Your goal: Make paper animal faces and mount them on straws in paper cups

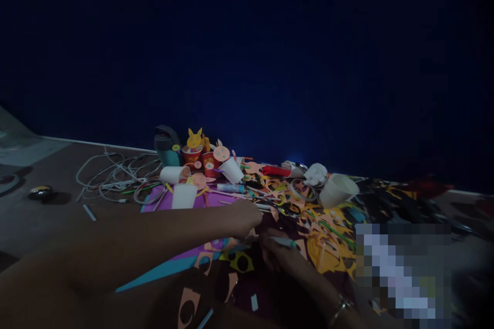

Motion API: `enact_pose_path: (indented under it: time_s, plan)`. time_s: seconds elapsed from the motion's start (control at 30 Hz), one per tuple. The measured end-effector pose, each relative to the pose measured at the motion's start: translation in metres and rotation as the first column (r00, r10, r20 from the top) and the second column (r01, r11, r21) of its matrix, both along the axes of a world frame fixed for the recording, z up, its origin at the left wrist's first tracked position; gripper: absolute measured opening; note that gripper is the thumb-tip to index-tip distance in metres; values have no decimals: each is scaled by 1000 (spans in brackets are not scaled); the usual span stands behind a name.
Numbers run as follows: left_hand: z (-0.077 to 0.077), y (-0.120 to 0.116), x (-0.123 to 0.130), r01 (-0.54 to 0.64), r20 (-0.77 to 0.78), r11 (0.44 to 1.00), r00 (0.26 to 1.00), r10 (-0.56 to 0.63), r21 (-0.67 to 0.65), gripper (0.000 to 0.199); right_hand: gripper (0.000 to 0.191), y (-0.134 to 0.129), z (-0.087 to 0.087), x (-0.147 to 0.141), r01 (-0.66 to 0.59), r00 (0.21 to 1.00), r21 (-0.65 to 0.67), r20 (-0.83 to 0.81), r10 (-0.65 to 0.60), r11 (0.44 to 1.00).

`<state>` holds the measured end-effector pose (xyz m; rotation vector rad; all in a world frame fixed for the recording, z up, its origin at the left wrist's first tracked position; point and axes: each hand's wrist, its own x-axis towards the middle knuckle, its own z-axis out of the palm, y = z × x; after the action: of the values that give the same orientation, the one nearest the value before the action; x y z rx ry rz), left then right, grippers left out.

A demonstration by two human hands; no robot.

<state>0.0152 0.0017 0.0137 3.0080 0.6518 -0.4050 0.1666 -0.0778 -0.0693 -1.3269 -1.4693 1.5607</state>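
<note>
The right hand's (pixel 273 253) fingers appear closed around a pale pen (pixel 283 241), its long axis running nearly level, the greenish end pointing right. The left hand (pixel 246 217) is just beyond and to the left of the pen; whether its fingers are together or holding something cannot be told. Nearer the body, below both hands, lies a yellow paper scrap (pixel 234 259) with a round hole. Beyond the left forearm are a white cup (pixel 184 196) and a tube (pixel 230 188).

Cables (pixel 115 176) left of bottle (pixel 169 150)
</note>
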Motion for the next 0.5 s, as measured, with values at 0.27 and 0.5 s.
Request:
enact_pose_path:
  time_s: [0.27,0.5]
  plan:
    - [-18,-16,-19,-262,65,954,960,274,-144,13,23,13,19,26,73,955,332,249,-162,940]
    - [-19,-20,-46,-584,297,786,728,618,-204,27,65,9,26,37,-451,560,292,829,12,843]
